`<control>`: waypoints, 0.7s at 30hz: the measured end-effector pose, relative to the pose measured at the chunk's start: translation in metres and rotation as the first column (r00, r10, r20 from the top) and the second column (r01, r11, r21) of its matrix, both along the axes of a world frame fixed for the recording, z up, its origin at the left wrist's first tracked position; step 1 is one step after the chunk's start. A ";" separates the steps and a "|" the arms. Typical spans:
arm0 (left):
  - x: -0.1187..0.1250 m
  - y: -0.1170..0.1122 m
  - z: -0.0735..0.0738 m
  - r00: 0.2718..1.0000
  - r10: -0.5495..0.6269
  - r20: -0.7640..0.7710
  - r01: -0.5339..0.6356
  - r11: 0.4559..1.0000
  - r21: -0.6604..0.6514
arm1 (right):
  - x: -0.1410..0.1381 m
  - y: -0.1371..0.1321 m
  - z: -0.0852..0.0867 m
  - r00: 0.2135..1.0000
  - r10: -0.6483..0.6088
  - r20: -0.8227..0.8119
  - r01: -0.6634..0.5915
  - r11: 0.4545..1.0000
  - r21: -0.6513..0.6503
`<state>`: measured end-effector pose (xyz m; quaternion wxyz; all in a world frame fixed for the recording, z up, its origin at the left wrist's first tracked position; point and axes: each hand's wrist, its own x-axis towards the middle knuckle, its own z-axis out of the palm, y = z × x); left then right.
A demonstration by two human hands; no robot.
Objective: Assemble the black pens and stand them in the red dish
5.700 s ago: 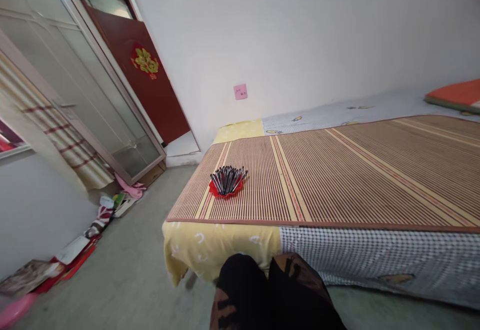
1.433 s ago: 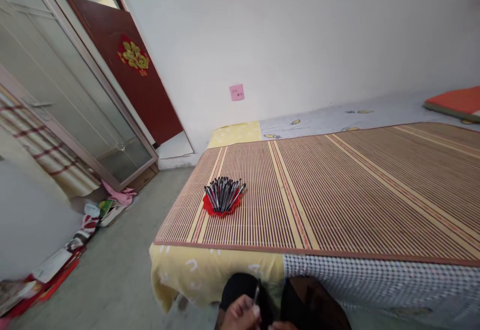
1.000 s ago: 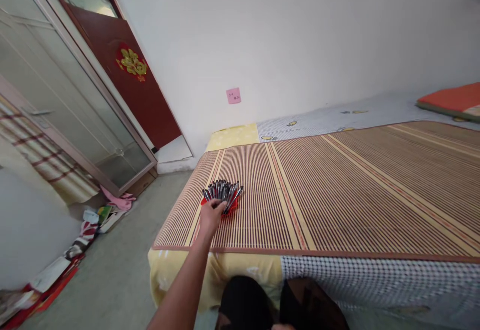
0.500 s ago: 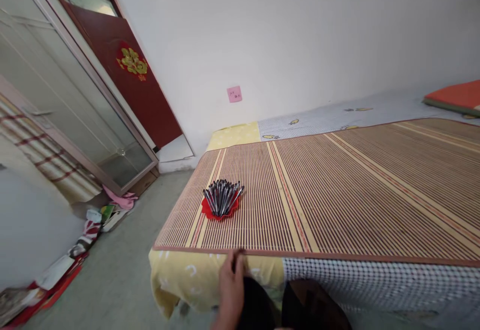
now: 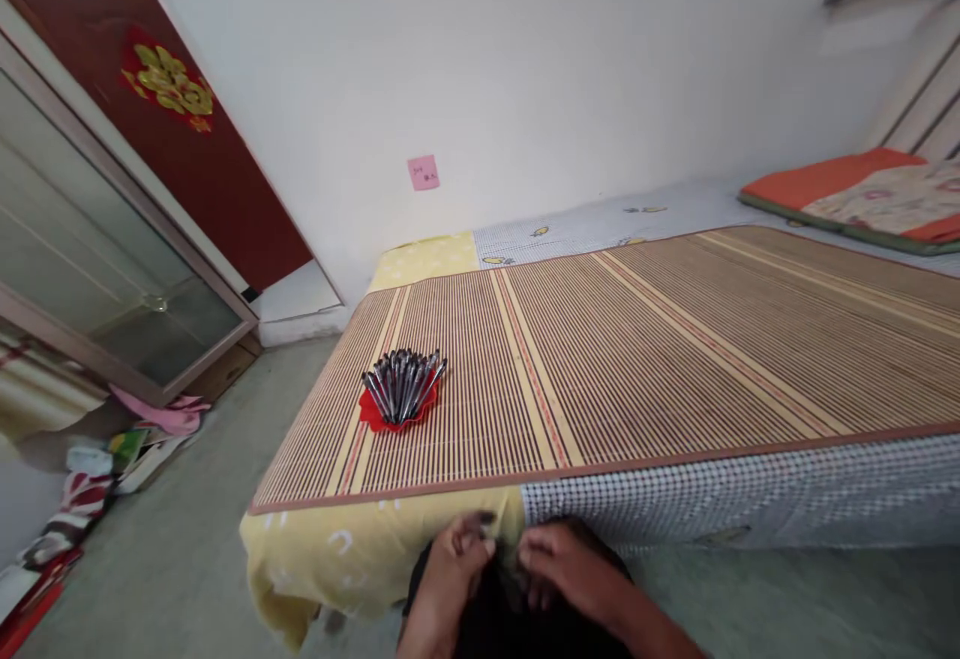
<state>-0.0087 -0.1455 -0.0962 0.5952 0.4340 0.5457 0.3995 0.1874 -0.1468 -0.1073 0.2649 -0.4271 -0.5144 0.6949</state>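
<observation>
My left hand (image 5: 456, 569) is over my dark-clothed lap at the bed's front edge, its fingers loosely bent and apart, with nothing visible in it. Close by on the right, my right hand (image 5: 562, 564) hovers above the other leg, thumb and fingers apart and partly curled downward. The two hands do not touch. Nearest to them is the yellow cloth (image 5: 375, 539) hanging over the bed edge. Farther off, a red scalloped dish (image 5: 379, 423) stands on the striped mat (image 5: 480, 389). Many dark pens (image 5: 405, 384) lie bunched in it, fanning upward.
A checked sheet (image 5: 675, 499) hangs along the front edge to the right. A folded orange and floral quilt (image 5: 847, 199) lies at the far right. On the white wall is a pink note (image 5: 424, 172). A glass door (image 5: 127, 269) and floor clutter (image 5: 97, 509) are at left.
My view has turned to the right, so the dish and wall note sit farther left. My right hand has come into view, and my left hand has drawn back from the mat's edge.
</observation>
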 end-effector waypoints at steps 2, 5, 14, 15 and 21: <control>0.009 0.037 0.032 0.997 0.046 -0.070 -0.040 0.996 0.081 | 0.023 0.033 0.030 0.995 -0.099 0.025 0.097 0.992 0.086; 0.025 0.093 0.072 0.935 0.106 -0.338 0.001 0.953 0.303 | 0.054 0.086 0.065 0.917 -0.336 0.217 0.248 0.903 0.352; 0.053 0.168 0.048 0.344 0.285 -0.895 0.246 0.892 0.379 | 0.072 0.176 0.046 0.370 -0.689 0.623 -0.125 0.628 0.768; 0.051 0.169 0.040 0.341 0.294 -0.893 0.253 0.886 0.388 | 0.072 0.177 0.039 0.354 -0.684 0.638 -0.139 0.636 0.759; 0.045 0.169 0.024 0.312 0.305 -0.900 0.267 0.880 0.392 | 0.071 0.180 0.020 0.300 -0.679 0.670 -0.145 0.661 0.736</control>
